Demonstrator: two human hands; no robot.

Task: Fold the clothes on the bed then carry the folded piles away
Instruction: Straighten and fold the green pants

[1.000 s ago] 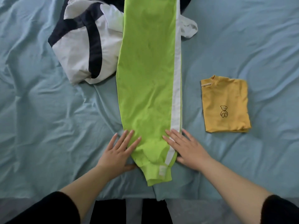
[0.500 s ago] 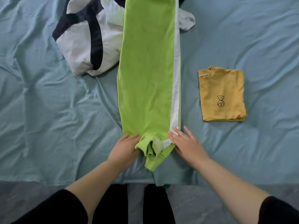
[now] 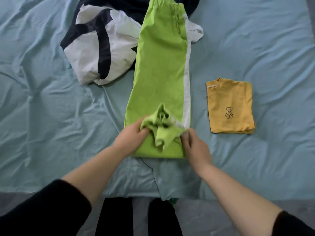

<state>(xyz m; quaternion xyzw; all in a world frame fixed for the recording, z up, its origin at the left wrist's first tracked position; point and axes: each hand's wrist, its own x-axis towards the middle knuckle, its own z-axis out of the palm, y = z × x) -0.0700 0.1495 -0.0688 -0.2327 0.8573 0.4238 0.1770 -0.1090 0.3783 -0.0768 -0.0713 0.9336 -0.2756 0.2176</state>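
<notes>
So, starting on the left: the bed with the pale blue wrinkled sheet point(image 3: 42, 108) is the whole workspace here. Toward the far side sits a crumpled white-and-navy garment point(image 3: 100, 48), dumped in a heap, so I'd guess it's waiting its turn. Some dark fabric pokes out behind it at the top edge. Can't tell if that's the same piece or another one.

Next over, the left hand point(image 3: 131, 138) has its fingers curled into the bunched cuff end point(image 3: 162, 126) of the lime-green trousers with a white side stripe point(image 3: 158, 74). Those lie flat down the middle of the bed, waistband at the far end, overlapping the heap's edge. The cuff end is lifted and doubled back over the leg, which looks to me like a fold toward the waistband. The right hand point(image 3: 194, 147) pinches the striped side of that same end, as far as the blur lets me see, probably so both corners travel together.

Over on the right, well apart, a folded mustard-yellow T-shirt with a little bear outline point(image 3: 230, 106) lies flat, set aside as the done pile, I reckon.

Count: one unfolded heap, one pair of trousers in progress, one folded shirt, two hands busy.
</notes>
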